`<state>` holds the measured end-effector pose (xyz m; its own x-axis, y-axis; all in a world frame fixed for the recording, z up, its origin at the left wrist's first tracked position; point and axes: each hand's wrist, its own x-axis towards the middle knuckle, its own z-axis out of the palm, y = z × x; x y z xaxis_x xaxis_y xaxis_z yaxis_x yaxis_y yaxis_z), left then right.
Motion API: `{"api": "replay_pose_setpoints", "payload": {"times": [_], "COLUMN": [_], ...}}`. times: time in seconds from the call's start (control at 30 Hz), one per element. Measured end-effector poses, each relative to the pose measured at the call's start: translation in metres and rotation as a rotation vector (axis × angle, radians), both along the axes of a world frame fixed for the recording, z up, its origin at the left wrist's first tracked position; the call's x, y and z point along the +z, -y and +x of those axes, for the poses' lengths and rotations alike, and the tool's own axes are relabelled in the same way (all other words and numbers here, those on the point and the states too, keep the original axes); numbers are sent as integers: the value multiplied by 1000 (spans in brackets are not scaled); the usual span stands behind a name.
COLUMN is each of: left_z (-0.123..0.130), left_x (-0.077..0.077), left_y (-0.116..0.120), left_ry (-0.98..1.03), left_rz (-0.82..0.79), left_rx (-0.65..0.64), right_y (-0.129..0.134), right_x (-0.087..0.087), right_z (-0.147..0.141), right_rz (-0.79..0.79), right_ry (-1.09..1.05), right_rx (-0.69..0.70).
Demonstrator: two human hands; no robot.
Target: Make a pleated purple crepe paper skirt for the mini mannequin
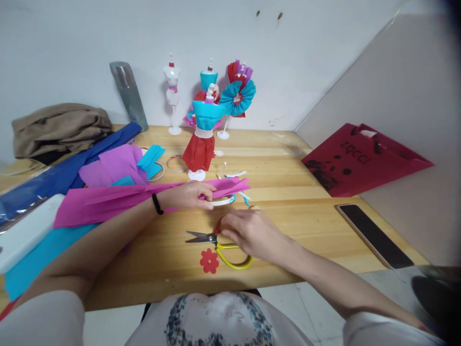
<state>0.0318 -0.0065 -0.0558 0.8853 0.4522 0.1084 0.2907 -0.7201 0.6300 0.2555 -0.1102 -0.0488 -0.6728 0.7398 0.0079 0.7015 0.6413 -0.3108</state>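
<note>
My left hand, with a black band at the wrist, has its fingers curled on a long strip of pink paper. A white ring shows beside its fingertips. Lower and to the right, my slightly blurred right hand has its fingers bent round the red handle of the scissors. The blades are a little apart and point left; the yellow handle lies under the hand. A red paper flower sits just below the scissors.
Dress forms with a blue top and red skirt stand at the back, beside a bottle. Purple paper, brown cloth and a white box are left. A red bag and phone are right.
</note>
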Motion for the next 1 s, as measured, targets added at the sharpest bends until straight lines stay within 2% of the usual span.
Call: {"api": "replay_pose_setpoints", "payload": {"times": [0.07,0.17,0.3,0.53,0.7,0.8,0.93,1.0], "left_z": [-1,-1,-3,-12,-24,-30,-30,-29], "left_x": [-1,-3,-2,-4,-4,-6,-12,-12], "left_y": [-2,-3,-6,-13,-24,-28,-26,-22], "left_ry": [19,21,-22,-137,-214,-268,-263,-244], "left_rz": [-115,-143,-97,-63,-62,-29,64,113], "left_rx": [-13,-16,-62,-133,-162,-90,-69,-63], "right_y": [-7,-21,-31,-30,-35,-36,-37,-41], "right_x": [-7,-21,-31,-22,-27,-23,-10,-4], "right_z": [4,9,8,0,10,21,36,45], "right_rz": [91,170,82,-44,-53,-163,-467,-571], "right_ry": [-118,-231,-304,-283,-318,-427,-698,-849], "right_rx": [-104,-140,-82,3,19,-24,-163,-238]}}
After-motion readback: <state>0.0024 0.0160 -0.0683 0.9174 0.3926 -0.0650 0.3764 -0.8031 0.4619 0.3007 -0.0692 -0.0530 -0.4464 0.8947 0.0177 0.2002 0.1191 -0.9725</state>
